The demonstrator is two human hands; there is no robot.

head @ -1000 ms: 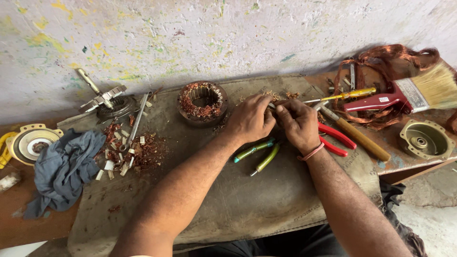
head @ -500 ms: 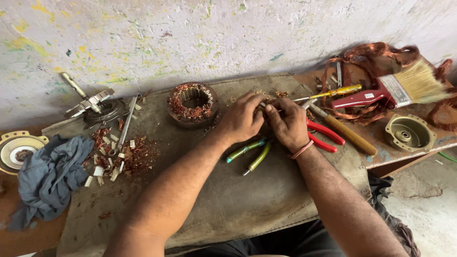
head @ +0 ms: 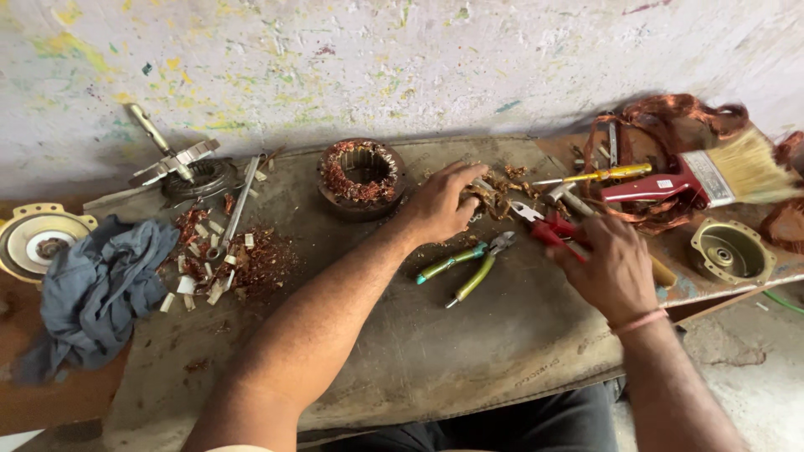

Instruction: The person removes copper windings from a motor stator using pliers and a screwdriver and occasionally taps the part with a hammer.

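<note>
A worn bench (head: 469, 351) carries a wound stator (head: 362, 177), green-handled pliers (head: 466, 264), a paintbrush (head: 708, 174), a grey rag (head: 96, 289) and insulation scraps (head: 222, 259).

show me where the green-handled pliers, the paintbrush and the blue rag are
green-handled pliers (head: 466, 268), head view, on the upper green handle.
paintbrush (head: 708, 176), head view, on the metal band between red handle and bristles.
blue rag (head: 100, 285), head view, on the middle folds.

Light: soft, even daylight, fairly bright
Shadows: faint, short, beneath the far tools
Glare: none
Blur: right hand (head: 615, 272) slightly smeared
Edges: mild wide-angle bending
</note>
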